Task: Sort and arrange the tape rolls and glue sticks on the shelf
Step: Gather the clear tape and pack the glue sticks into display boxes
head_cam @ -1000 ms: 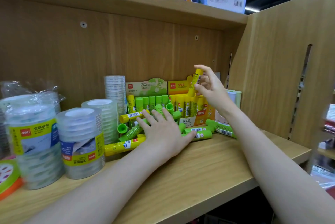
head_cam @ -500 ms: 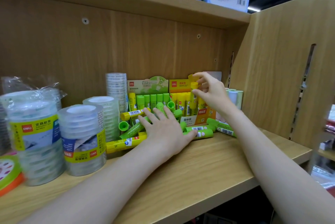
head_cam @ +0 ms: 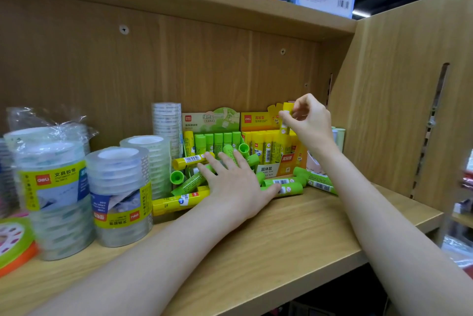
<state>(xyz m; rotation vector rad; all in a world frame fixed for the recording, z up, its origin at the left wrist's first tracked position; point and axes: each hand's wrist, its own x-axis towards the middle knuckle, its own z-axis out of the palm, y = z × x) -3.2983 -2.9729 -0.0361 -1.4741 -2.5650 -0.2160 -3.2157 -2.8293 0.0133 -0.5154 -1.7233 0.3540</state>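
The wooden shelf has bare board along its front edge, widest at the right, where the plank runs out to the upright side panel; further left the board is crowded nearly to the lip. There stand the wrapped tape stacks: a tall one in crinkled plastic, a shorter one beside it, a third behind and a slim column of small rolls against the back wall. A round green-and-orange tape roll lies at the far left edge. The left hand rests flat with straight, spread fingers on the heap of loose green and yellow glue sticks, gripping none of them. Behind the heap the green display box and the yellow display box stand side by side, sticks upright in both. The right hand is raised over the yellow box, fingers curled, pinching the top of a yellow glue stick whose lower end sits among the standing ones. A second ago that stick was held clear above the box and tilted; now it is upright and down in the row, while the left hand has not shifted off the pile. Loose green sticks lie under the right forearm, just beside the yellow box.
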